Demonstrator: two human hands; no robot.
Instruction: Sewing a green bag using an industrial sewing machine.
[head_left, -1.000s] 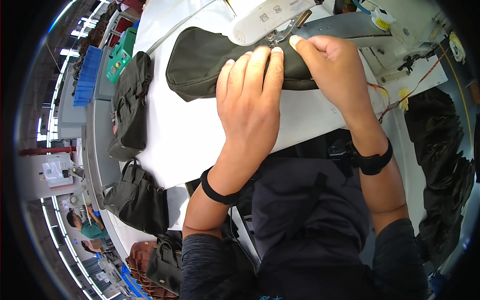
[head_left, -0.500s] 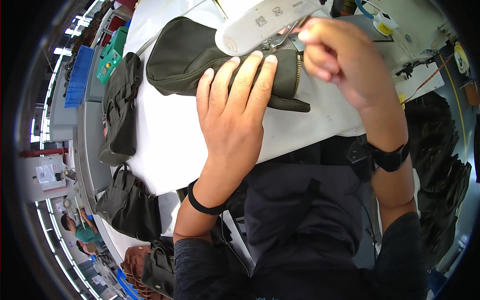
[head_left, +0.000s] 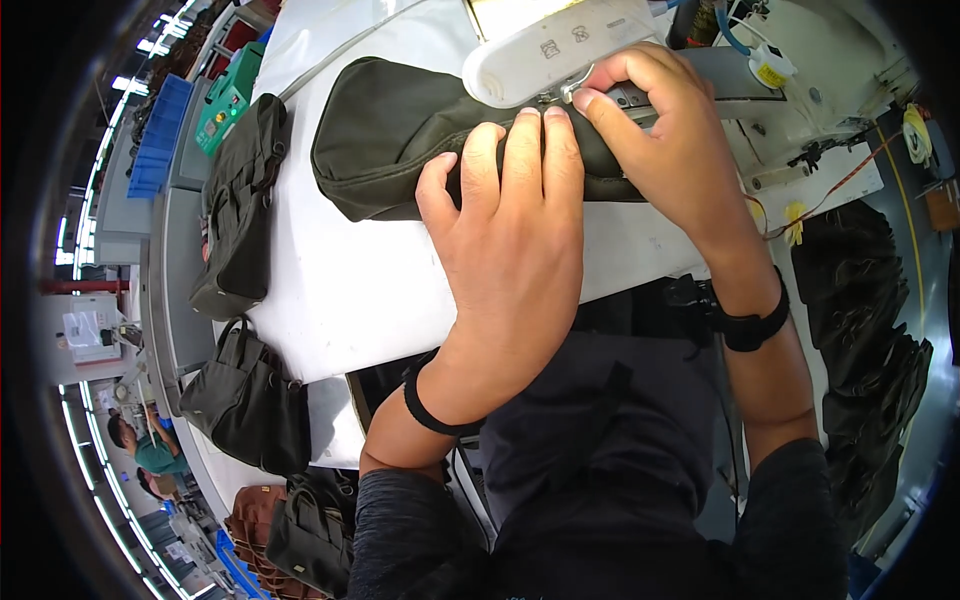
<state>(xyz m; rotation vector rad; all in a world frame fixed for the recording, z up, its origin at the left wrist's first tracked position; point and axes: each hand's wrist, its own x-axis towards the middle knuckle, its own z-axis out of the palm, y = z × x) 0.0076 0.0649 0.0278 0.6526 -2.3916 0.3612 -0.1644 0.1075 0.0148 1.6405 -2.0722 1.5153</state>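
Note:
A dark olive fabric bag (head_left: 385,130) lies on the white table under the white head of a sewing machine (head_left: 535,65). My left hand (head_left: 515,240) rests on the bag's near side, its fingers bent and spread over the cloth. Thumb and forefinger of my right hand (head_left: 660,135) come together at the small metal parts (head_left: 568,90) beneath the machine head. Whatever sits between those fingertips is too small to make out. The right hand also hides part of the bag's right end.
On the left stand a long dark bag (head_left: 240,200) and a smaller handled bag (head_left: 250,400), with a brown bag (head_left: 255,520) below. A green box (head_left: 228,105) and blue bin (head_left: 160,140) are beyond. Dark pieces (head_left: 860,340) hang at right. A person (head_left: 155,450) works far left.
My right hand has moved left and closed its fingertips at the metal parts. The bag and my left hand have shifted right; the bag's brass-toothed zip edge no longer shows.

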